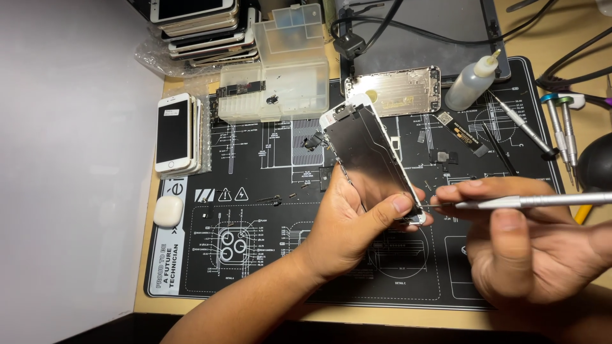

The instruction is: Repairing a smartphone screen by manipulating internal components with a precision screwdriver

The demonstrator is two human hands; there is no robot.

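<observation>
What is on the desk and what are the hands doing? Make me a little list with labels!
left hand: holds a phone screen panel, tilted, back side up
right hand: holds a silver screwdriver, tip at the panel's lower edge
mat: black, with white diagrams
behind: bare metal phone shell, clear squeeze bottle, plastic parts box
left side: stack of phones, white earbud case

Phone stack [180, 135] left; squeeze bottle [470, 84], metal housing [394, 91] on black mat [255, 255].
</observation>
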